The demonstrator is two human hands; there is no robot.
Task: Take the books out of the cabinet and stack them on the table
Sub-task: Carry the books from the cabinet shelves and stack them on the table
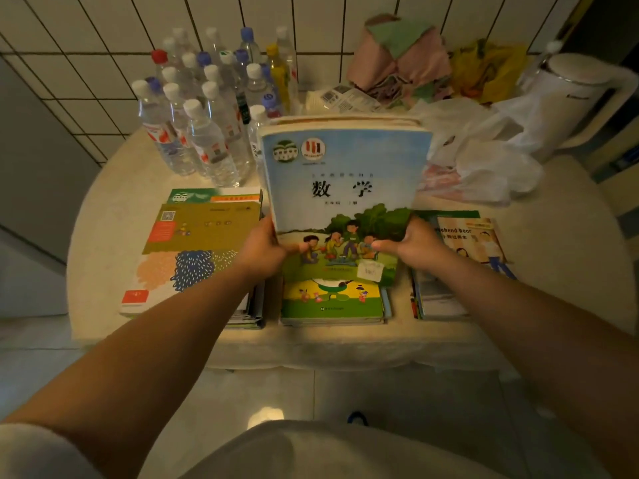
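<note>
The round desk [103,236] stands against a tiled wall [86,63] and carries nearly everything in sight. At its back left is a cluster of plastic bottles [204,108], too crowded to count exactly, roughly twenty. At the back right sit one white kettle [574,98], crumpled plastic bags [484,160] and a heap of pink and green cloth [397,53].

Three book piles lie along the near edge: the left pile [193,254], the middle pile [332,302] and the right pile [463,264], each several books deep, just beside one another but apart.

Above the middle pile a bundle of books [345,188] is held tilted up, a blue maths cover facing the person, more books behind it. The left hand [262,250] grips its lower left edge; the right hand [411,243] grips its lower right edge, thumbs curled over the cover.
</note>
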